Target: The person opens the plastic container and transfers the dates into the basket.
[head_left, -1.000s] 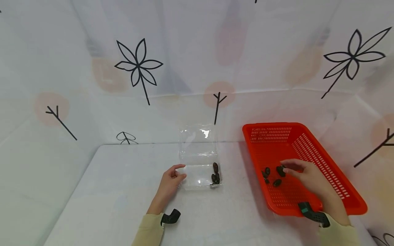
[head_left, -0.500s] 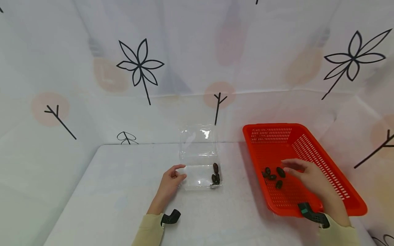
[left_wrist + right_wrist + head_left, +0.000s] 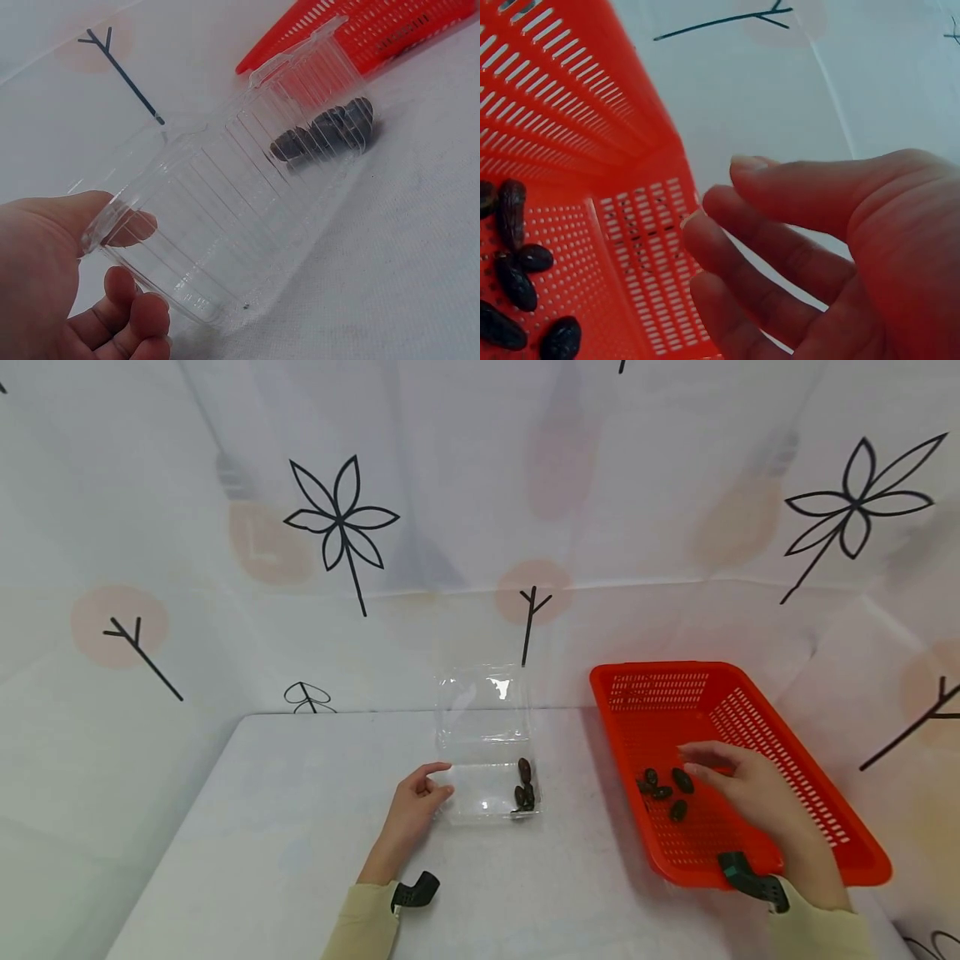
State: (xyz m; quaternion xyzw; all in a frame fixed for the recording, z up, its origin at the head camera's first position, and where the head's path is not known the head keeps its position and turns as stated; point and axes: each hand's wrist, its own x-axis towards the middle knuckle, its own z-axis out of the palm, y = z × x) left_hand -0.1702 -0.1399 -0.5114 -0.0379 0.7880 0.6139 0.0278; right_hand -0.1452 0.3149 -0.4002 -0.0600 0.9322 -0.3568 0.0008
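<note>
My left hand (image 3: 412,802) pinches the left wall of a clear plastic box (image 3: 202,217), with the thumb over the rim and the other fingers outside. The box stands on the table with its lid (image 3: 483,702) raised at the back. Several dark dates (image 3: 524,770) lie along its right side. Over a red basket (image 3: 622,743), my right hand (image 3: 750,785) hovers with its fingers loosely bent. Nothing shows between thumb and fingers in the right wrist view. Several wrinkled dates (image 3: 516,281) lie on the basket floor, left of that hand's fingertips.
The white table (image 3: 285,843) carries the box in the middle and the basket at the right. A patterned white cloth (image 3: 450,527) rises behind both. The basket's slotted walls stand higher than the dates.
A second ago my right fingertips were at a date in the basket; that date now lies apart from them. The dates there have shifted slightly. My left hand has kept its place.
</note>
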